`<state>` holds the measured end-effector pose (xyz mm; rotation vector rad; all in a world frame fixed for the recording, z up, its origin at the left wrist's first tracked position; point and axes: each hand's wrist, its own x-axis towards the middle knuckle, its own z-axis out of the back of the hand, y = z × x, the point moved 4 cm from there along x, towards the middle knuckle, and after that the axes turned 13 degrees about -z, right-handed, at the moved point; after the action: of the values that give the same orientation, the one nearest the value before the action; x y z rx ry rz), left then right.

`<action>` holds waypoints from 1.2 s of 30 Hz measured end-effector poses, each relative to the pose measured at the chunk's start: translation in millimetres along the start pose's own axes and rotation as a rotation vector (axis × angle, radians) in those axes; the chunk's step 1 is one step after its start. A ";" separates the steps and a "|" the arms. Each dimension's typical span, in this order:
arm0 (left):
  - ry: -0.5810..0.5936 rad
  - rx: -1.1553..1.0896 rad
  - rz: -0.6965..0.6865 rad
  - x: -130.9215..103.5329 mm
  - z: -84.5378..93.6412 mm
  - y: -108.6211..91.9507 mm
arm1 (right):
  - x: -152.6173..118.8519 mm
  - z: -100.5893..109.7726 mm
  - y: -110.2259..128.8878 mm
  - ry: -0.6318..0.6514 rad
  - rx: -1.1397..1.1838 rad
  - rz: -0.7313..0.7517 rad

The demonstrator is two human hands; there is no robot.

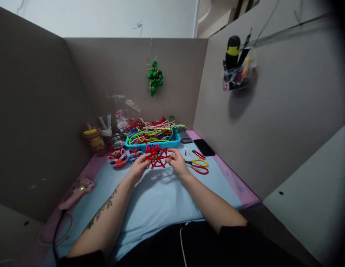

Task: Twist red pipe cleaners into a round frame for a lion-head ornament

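Both my hands hold a red pipe-cleaner shape [156, 156], a star-like frame of twisted stems, just above the light blue mat [158, 200]. My left hand [139, 167] pinches its left side. My right hand [176, 162] pinches its right side. Behind it stands a blue tray [172, 143] heaped with colourful pipe cleaners [151, 131]. Two small finished pipe-cleaner figures [118, 157] lie to the left of my left hand.
Scissors with yellow and red handles [199, 165] and a black phone [204, 147] lie right of my hands. A pink glue gun [76, 191] lies at left, a jar [94, 140] and a metal bowl [117, 141] behind. Grey partition walls close in three sides; a green ornament [155, 78] hangs at the back.
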<state>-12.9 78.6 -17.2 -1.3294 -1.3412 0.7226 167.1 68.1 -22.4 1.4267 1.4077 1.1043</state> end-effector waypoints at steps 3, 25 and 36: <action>-0.056 0.084 -0.039 3.0 3.7 1.7 | 0.3 0.0 -0.7 0.005 -0.025 0.010; -0.045 0.311 -0.079 2.9 4.8 -11.4 | 10.7 5.1 -11.1 0.016 0.016 -0.224; 0.031 0.416 -0.119 1.6 3.0 -22.2 | 13.8 8.2 -17.9 0.124 -0.065 -0.211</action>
<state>-22.1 76.6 3.1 -0.9185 -1.1563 0.8420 169.9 82.7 -41.3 1.1503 1.5563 1.1065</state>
